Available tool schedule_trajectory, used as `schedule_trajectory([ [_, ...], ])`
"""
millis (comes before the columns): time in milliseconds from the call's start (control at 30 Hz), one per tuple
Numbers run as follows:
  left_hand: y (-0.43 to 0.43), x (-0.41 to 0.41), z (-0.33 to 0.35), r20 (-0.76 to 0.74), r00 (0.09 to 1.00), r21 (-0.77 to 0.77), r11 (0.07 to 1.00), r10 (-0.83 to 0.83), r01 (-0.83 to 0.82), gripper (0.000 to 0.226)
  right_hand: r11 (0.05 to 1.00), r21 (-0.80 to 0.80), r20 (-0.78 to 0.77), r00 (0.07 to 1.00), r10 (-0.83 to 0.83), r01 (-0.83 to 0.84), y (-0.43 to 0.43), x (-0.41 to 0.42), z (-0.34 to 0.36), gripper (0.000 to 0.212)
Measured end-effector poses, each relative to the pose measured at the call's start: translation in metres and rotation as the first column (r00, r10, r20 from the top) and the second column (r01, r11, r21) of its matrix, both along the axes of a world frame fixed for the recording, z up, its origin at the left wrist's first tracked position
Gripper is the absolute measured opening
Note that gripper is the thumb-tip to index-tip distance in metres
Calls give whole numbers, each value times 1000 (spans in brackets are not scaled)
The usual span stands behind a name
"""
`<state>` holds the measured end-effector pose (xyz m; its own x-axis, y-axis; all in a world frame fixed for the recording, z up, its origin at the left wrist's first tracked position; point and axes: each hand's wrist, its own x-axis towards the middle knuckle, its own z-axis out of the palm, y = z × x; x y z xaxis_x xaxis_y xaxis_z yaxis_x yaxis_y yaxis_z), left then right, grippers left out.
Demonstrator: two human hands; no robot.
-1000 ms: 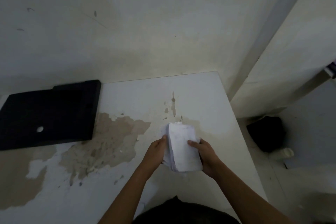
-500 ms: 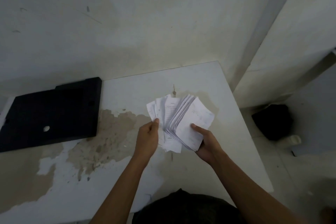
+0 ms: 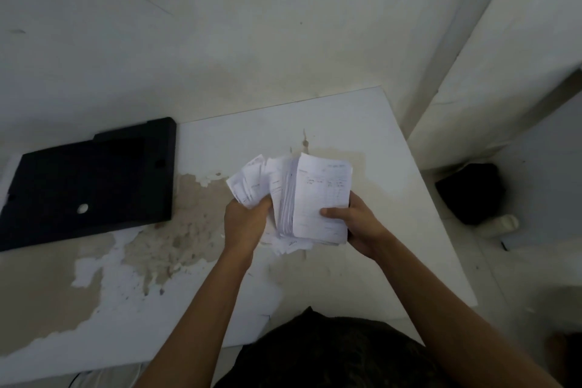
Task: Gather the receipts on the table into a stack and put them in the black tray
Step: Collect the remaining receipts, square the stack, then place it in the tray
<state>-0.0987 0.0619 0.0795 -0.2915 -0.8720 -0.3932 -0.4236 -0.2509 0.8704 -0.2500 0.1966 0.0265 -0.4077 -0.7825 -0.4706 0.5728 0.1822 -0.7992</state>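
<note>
Both hands hold the receipts [image 3: 302,198] above the surface [image 3: 362,135], and the bundle is fanned loosely rather than squared. The right hand [image 3: 359,224] has its grip pressed onto the thicker part of the pile, thumb lying flat across the printed face of the front sheet and the other fingers hidden behind the paper. The left hand [image 3: 245,224] has its grip curled around a smaller clump of slips that splays up and to the left; its fingertips are hidden by the paper. A few loose corners hang out below the bundle between the two hands.

The black tray [image 3: 85,183] lies well apart to the left on the same surface, against the wall [image 3: 220,41], with a small pale round spot in its floor. Worn, peeled patches mark the surface between the tray and the hands. A dark object [image 3: 469,192] sits on the floor to the right.

Both forearms reach forward from the bottom of the view and converge on the bundle.
</note>
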Motion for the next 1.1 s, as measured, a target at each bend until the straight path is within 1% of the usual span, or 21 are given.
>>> schedule_trajectory([
  [67,-2,1,3,-10,1000,-46,999,17,-17,8,999,-2,-28,999,39,-39,-4,2,5,54],
  [133,-6,0,3,-2,999,-116,993,32,-32,9,994,9,-59,992,108,-108,-9,5,11,52],
  [200,-9,0,3,-7,996,-157,983,94,-94,17,983,11,-77,980,182,-182,-13,6,14,52],
  [233,-12,0,3,-21,992,-170,977,125,-126,24,982,12,-73,979,189,-188,-15,7,14,53],
  [300,-15,1,5,-51,985,-206,963,167,-174,35,992,13,-42,991,125,-124,-14,6,14,52],
  [367,-19,4,4,-57,979,-231,952,195,-203,35,1000,-15,27,999,20,-20,-11,3,12,50],
  [433,-23,7,4,-61,973,-196,954,221,-229,33,993,-79,165,984,-69,83,-7,-1,11,49],
  [500,-20,7,4,-79,971,-142,962,223,-233,34,982,-119,262,959,-111,147,-8,-2,11,49],
  [533,-19,6,3,-100,968,-95,967,229,-238,35,980,-126,276,954,-116,155,-10,-1,11,47],
  [600,-15,3,0,-161,958,19,972,236,-236,32,984,-110,235,966,-110,138,-16,5,13,41],
  [667,-12,-2,-5,-202,964,132,980,171,-146,26,990,-76,197,975,-102,119,-23,15,12,36],
  [700,-11,-3,-8,-221,969,173,982,107,-69,32,991,-56,209,972,-106,120,-25,18,12,37],
  [733,-10,-4,-10,-234,970,199,980,61,-13,36,992,-35,229,967,-114,125,-27,19,13,39],
  [767,-8,-5,-10,-236,970,196,981,54,-7,34,991,-24,248,961,-120,129,-27,20,14,40],
  [800,-6,-6,-8,-227,971,187,982,68,-25,31,991,-20,263,957,-124,134,-27,19,15,40],
  [900,-4,-9,1,-135,987,152,986,91,-70,32,987,-20,302,942,-145,159,-22,17,14,40],
  [1000,-8,-9,6,-77,995,-37,997,70,-73,27,980,-10,322,928,-186,200,-21,16,8,42],
  [1033,-12,-8,7,-60,996,-93,993,66,-72,30,978,-2,320,926,-198,210,-21,16,8,41],
  [1100,-19,-4,8,34,999,-187,982,18,-12,40,977,11,302,930,-208,215,-20,13,9,36],
])
